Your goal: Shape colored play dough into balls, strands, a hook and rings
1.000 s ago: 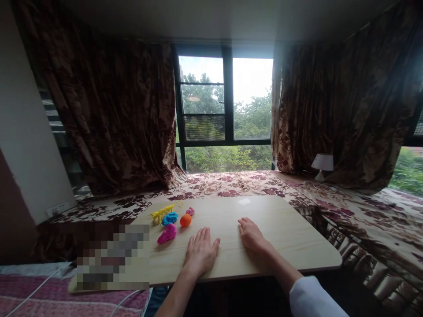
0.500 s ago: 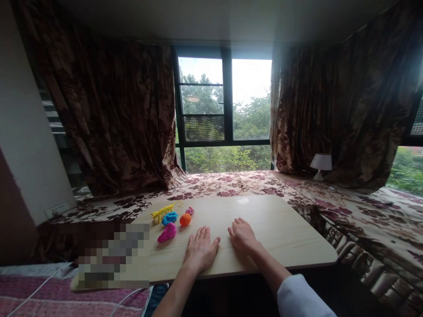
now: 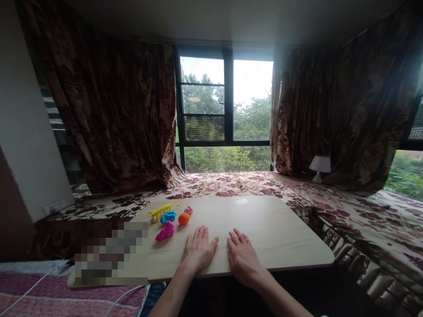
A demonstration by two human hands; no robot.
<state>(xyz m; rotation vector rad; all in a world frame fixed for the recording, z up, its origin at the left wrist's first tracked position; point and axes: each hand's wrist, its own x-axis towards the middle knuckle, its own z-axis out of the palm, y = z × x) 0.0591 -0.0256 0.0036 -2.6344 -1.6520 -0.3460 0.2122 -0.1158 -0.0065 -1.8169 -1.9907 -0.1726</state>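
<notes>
Patterned curtains [image 3: 132,123] frame the window [image 3: 253,105] that stands at 12 o'clock beyond us, and flowered cloth [image 3: 224,182] covers the broad ledge below it. Before that ledge we have a pale worktop [image 3: 280,233]; its 8 o'clock end is masked, so we cannot tell what lies there. A white lamp [image 3: 321,164] stands on the ledge at 2 o'clock.

On the worktop our left hand [image 3: 199,251] rests palm-down towards 7 o'clock and our right hand [image 3: 243,257] likewise towards 4 o'clock. Each grip is laid out flat and holds nothing.

From its centre, all the small pieces gather around 10 o'clock. We see a yellow figure [image 3: 161,212] furthest out, probably light and bendy, best taken by its long body. Nearer our left hand lies a magenta piece [image 3: 165,232], apparently soft, better cradled than pinched. A crumpled blue piece [image 3: 168,217] sits between those two; we would lift it gently by its middle. Just beside it, an orange ball [image 3: 183,219] looks smooth and liable to roll, so we would hold it across its widest part. Smallest is a knobbly pink piece [image 3: 188,210], suited to fingertips. We can make out no container.
</notes>
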